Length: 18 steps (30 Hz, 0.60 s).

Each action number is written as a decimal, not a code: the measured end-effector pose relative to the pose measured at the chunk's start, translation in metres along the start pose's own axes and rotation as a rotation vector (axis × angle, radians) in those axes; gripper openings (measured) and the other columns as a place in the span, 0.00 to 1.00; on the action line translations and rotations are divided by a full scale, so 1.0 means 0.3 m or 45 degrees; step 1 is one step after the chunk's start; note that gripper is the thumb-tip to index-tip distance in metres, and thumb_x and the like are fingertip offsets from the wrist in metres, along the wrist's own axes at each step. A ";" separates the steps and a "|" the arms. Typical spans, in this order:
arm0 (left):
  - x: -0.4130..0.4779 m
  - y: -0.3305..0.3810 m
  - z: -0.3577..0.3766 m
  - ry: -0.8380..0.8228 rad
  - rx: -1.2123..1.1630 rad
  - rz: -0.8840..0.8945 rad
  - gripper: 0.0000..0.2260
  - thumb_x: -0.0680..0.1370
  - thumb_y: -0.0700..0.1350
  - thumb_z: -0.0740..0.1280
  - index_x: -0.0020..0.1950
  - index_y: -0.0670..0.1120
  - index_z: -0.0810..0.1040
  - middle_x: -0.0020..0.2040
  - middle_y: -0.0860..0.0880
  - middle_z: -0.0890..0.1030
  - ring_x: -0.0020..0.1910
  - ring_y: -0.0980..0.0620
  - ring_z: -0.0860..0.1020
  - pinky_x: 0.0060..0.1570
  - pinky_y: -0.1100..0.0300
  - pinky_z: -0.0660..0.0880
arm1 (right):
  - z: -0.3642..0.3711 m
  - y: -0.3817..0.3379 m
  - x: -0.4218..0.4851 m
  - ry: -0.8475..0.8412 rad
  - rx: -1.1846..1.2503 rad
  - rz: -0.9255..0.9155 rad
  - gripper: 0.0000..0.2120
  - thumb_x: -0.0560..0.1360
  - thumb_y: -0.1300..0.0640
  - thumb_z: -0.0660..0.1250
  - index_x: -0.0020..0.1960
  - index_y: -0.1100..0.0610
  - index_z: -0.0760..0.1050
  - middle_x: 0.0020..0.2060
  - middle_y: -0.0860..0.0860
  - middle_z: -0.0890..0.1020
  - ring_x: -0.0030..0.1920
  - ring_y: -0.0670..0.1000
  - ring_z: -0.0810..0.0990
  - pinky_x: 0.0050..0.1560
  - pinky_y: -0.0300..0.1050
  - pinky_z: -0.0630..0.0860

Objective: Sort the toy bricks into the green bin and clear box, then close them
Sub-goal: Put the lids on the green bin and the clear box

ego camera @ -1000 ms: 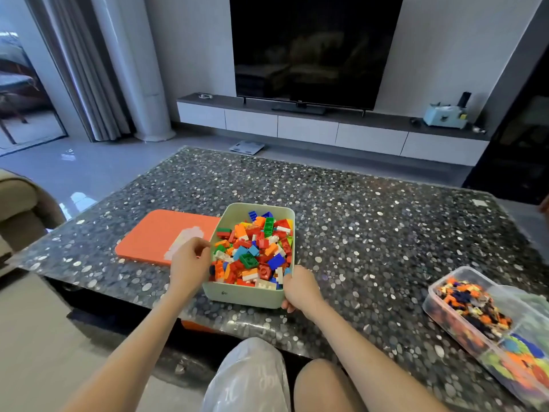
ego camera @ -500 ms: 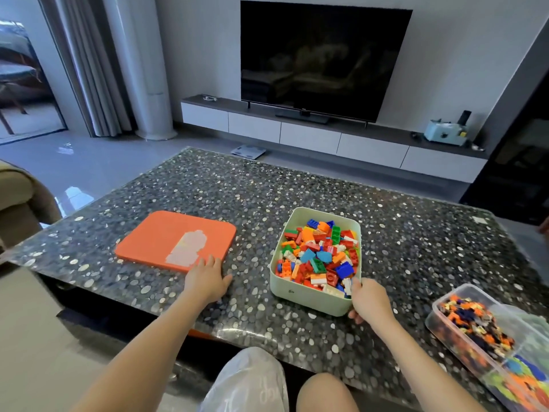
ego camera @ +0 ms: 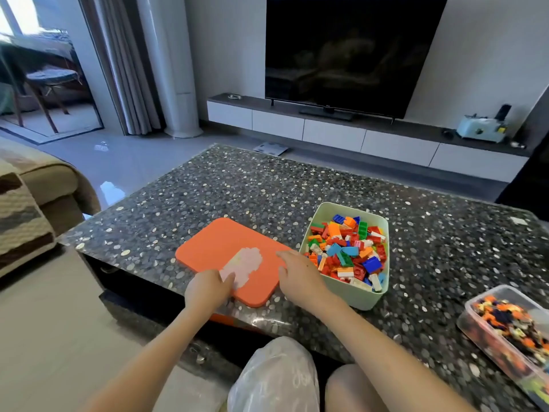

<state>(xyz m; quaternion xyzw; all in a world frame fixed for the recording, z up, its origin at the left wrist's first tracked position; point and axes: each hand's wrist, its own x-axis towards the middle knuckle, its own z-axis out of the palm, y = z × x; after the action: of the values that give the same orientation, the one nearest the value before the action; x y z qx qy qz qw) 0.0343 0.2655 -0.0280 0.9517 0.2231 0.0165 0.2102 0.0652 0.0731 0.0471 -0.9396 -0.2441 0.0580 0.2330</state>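
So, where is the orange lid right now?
In the head view, the orange lid lies flat on the table, just left of the green bin.

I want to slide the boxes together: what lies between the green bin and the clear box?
Head view: only bare speckled table separates the green bin from the clear box.

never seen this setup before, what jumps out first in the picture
A green bin heaped with bright toy bricks stands near the front edge of the speckled table. Left of it lies a flat orange lid, with the left hand and right hand on its near end.
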 end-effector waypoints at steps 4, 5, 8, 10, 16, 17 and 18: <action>0.007 -0.048 -0.001 -0.069 -0.085 -0.199 0.22 0.78 0.59 0.58 0.38 0.41 0.76 0.33 0.48 0.76 0.42 0.44 0.78 0.37 0.59 0.69 | 0.083 -0.077 0.146 -0.267 -0.085 0.091 0.17 0.78 0.60 0.57 0.66 0.63 0.68 0.64 0.59 0.72 0.66 0.59 0.69 0.63 0.49 0.67; 0.015 -0.050 -0.003 -0.094 -0.100 -0.208 0.22 0.79 0.59 0.58 0.42 0.40 0.77 0.35 0.47 0.77 0.43 0.44 0.79 0.38 0.59 0.69 | 0.111 -0.074 0.181 -0.297 -0.152 0.102 0.17 0.78 0.59 0.58 0.65 0.63 0.69 0.63 0.60 0.73 0.65 0.60 0.70 0.62 0.50 0.67; 0.061 -0.064 -0.028 -0.107 -0.123 -0.276 0.24 0.79 0.57 0.57 0.55 0.37 0.77 0.50 0.41 0.81 0.52 0.41 0.79 0.45 0.56 0.73 | 0.211 -0.035 0.283 -0.368 -0.369 0.177 0.22 0.76 0.53 0.59 0.67 0.62 0.67 0.63 0.59 0.72 0.65 0.61 0.68 0.66 0.53 0.63; 0.081 -0.070 -0.047 -0.118 -0.139 -0.280 0.23 0.80 0.55 0.57 0.57 0.36 0.77 0.52 0.39 0.81 0.52 0.40 0.79 0.46 0.55 0.73 | 0.246 0.008 0.332 -0.349 -0.419 0.284 0.26 0.76 0.51 0.58 0.70 0.62 0.63 0.67 0.61 0.68 0.67 0.62 0.65 0.69 0.55 0.61; 0.053 -0.105 -0.028 -0.307 -0.194 -0.251 0.24 0.80 0.58 0.55 0.35 0.42 0.74 0.32 0.45 0.78 0.41 0.43 0.81 0.46 0.56 0.78 | 0.284 0.037 0.347 -0.146 -0.410 0.385 0.32 0.75 0.41 0.58 0.68 0.63 0.66 0.68 0.62 0.66 0.68 0.62 0.62 0.69 0.53 0.59; 0.047 -0.114 -0.021 -0.309 -0.199 -0.272 0.24 0.79 0.59 0.55 0.32 0.43 0.71 0.29 0.47 0.77 0.35 0.45 0.80 0.42 0.57 0.77 | 0.287 0.030 0.341 -0.141 -0.427 0.359 0.32 0.74 0.40 0.58 0.68 0.63 0.66 0.68 0.61 0.66 0.69 0.62 0.62 0.69 0.53 0.59; 0.042 -0.119 -0.018 -0.309 -0.192 -0.280 0.24 0.79 0.60 0.55 0.32 0.44 0.69 0.28 0.47 0.76 0.30 0.48 0.77 0.39 0.58 0.77 | 0.280 0.025 0.340 -0.131 -0.423 0.350 0.33 0.73 0.39 0.59 0.68 0.62 0.66 0.68 0.60 0.67 0.69 0.61 0.63 0.69 0.53 0.60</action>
<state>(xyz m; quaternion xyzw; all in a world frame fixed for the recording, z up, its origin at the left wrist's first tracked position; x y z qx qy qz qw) 0.0300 0.3020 -0.0384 0.8982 0.2969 -0.1048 0.3069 0.1388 0.1513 -0.0302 -0.9853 -0.1313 0.0960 0.0522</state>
